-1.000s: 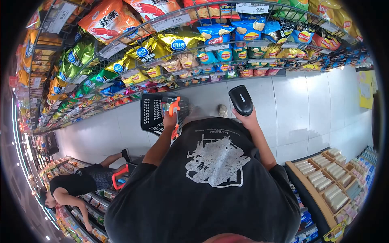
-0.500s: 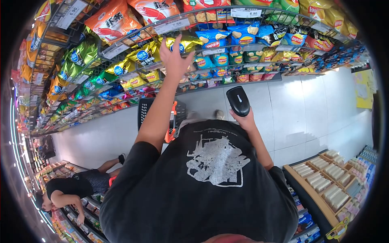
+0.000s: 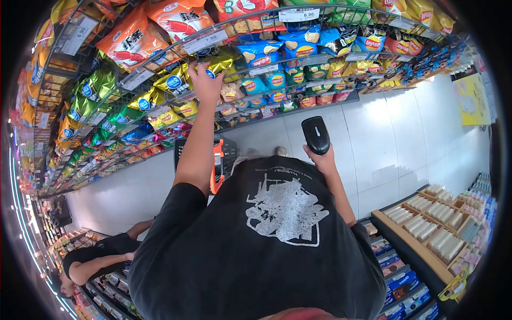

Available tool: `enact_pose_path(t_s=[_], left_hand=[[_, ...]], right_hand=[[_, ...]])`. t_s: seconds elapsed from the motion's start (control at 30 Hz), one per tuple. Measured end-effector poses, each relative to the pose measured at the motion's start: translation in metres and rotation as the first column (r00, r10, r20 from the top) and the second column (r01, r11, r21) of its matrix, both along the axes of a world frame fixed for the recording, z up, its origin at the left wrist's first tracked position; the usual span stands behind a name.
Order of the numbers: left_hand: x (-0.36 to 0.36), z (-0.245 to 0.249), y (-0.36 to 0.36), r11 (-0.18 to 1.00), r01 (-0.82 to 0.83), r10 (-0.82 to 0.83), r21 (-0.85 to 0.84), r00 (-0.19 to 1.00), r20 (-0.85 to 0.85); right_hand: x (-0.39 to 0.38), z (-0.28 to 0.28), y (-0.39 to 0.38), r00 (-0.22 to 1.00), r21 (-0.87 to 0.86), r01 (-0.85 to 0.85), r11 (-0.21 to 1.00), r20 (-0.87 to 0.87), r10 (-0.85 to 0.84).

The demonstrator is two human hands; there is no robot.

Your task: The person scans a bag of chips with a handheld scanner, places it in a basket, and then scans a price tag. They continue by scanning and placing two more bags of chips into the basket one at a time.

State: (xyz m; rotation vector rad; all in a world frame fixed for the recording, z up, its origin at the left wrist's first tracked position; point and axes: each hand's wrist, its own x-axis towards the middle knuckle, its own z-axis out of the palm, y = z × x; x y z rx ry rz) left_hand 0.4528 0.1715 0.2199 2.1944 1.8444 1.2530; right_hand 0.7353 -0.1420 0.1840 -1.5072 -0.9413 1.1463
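Observation:
My left hand [image 3: 204, 82] is raised to the snack shelf and closes its fingers on a yellow chip bag [image 3: 214, 65] with a blue round logo. My right hand [image 3: 321, 158] grips a black handheld barcode scanner [image 3: 316, 134] held upright in front of my chest. Below my left arm a black shopping basket [image 3: 184, 154] with an orange handle [image 3: 217, 162] is partly hidden by the arm.
Wire shelves [image 3: 160, 101] full of chip bags run across the top, with price tags [image 3: 206, 40]. The white tiled floor [image 3: 394, 138] lies to the right. A low shelf of boxed goods [image 3: 432, 229] stands at right. Another person [image 3: 101, 258] crouches at lower left.
My left hand left the basket handle, rose to the shelf and took hold of the yellow chip bag. The right hand kept the scanner nearly still.

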Motion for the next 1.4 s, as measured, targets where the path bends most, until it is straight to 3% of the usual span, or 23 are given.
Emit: enact_pose_path(t_s=[0.1, 0.23, 0.4, 0.53, 0.67, 0.73, 0.77, 0.8, 0.9, 0.93, 0.97, 1.0, 1.03, 1.1, 1.23, 1.27, 1.3, 1.37, 1.4], left_hand=[[-0.005, 0.0, -0.002, 0.995, 0.085, -0.084, 0.058, 0.996, -0.021], [-0.01, 0.012, -0.008, 0.954, 0.15, -0.129, 0.259, 0.987, -0.094], [-0.037, 0.017, -0.041, 0.921, 0.253, -0.211, 0.296, 0.963, -0.166], [-0.05, 0.023, -0.088, 0.924, 0.209, -0.194, 0.319, 0.978, -0.079], [-0.048, 0.048, -0.123, 0.924, 0.228, -0.261, 0.308, 0.963, 0.069], [-0.045, 0.049, -0.13, 0.92, 0.349, -0.393, 0.181, 0.82, 0.416], [-0.044, 0.047, -0.133, 0.897, 0.419, -0.416, 0.137, 0.7, 0.58], [-0.049, 0.034, -0.135, 0.854, 0.518, -0.341, 0.042, 0.497, 0.798], [-0.024, 0.044, -0.151, 0.667, 0.742, -0.157, 0.065, 0.056, 0.986], [-0.017, 0.049, -0.149, 0.503, 0.837, -0.276, 0.214, -0.079, 0.958], [-0.012, 0.047, -0.149, 0.452, 0.879, -0.103, 0.151, -0.117, 0.988], [-0.01, 0.033, -0.144, 0.4, 0.89, -0.173, 0.217, -0.159, 0.972], [-0.006, 0.027, -0.141, 0.343, 0.897, -0.242, 0.28, -0.204, 0.949], [0.005, 0.033, -0.144, 0.349, 0.901, -0.193, 0.257, -0.199, 0.961], [0.039, 0.064, -0.16, 0.37, 0.839, -0.179, 0.4, -0.358, 0.916], [0.033, 0.069, -0.168, 0.444, 0.893, -0.082, 0.074, -0.042, 0.996], [0.041, 0.078, -0.175, 0.459, 0.888, 0.005, 0.014, -0.019, 1.0], [0.027, 0.046, -0.187, 0.42, 0.894, 0.228, -0.158, 0.065, 0.972], [0.03, 0.042, -0.191, 0.404, 0.914, 0.133, -0.028, -0.029, 0.991]], right_hand=[[0.0, 0.001, 0.0, 1.0, -0.01, 0.027, 1.0, -0.003, -0.027], [-0.001, -0.007, 0.002, 0.998, 0.016, 0.038, 0.999, -0.041, -0.037], [-0.002, -0.007, 0.01, 1.0, 0.019, -0.014, 1.0, 0.012, 0.014], [0.0, -0.017, 0.014, 0.999, 0.007, 0.007, 1.0, -0.039, -0.006], [-0.001, -0.022, 0.02, 0.971, 0.022, 0.013, 1.0, -0.241, -0.007], [-0.006, -0.014, 0.027, 0.933, 0.064, -0.006, 0.998, -0.359, 0.029], [-0.006, -0.013, 0.029, 0.91, 0.083, -0.011, 0.996, -0.413, 0.044], [-0.004, -0.016, 0.032, 0.902, 0.083, -0.07, 0.994, -0.421, 0.099], [-0.017, 0.032, 0.047, 0.713, 0.153, -0.072, 0.986, -0.683, 0.158], [-0.022, 0.047, 0.048, 0.649, 0.141, -0.093, 0.986, -0.742, 0.168], [-0.027, 0.06, 0.049, 0.579, 0.132, -0.115, 0.984, -0.796, 0.175], [-0.029, 0.066, 0.047, 0.503, 0.126, -0.136, 0.983, -0.846, 0.179], [-0.03, 0.055, 0.048, 0.59, 0.096, -0.204, 0.974, -0.782, 0.201], [-0.039, 0.06, 0.044, 0.722, 0.021, -0.2, 0.98, -0.673, 0.162], [-0.046, 0.073, 0.05, 0.784, 0.014, -0.177, 0.984, -0.603, 0.149], [-0.044, 0.076, 0.049, 0.797, -0.052, -0.148, 0.988, -0.598, 0.088], [-0.043, 0.072, 0.048, 0.84, -0.022, -0.086, 0.996, -0.539, 0.06], [-0.04, 0.061, 0.047, 0.91, 0.048, 0.032, 0.998, -0.414, -0.009], [-0.038, 0.065, 0.049, 0.936, 0.044, 0.077, 0.996, -0.346, -0.057]])
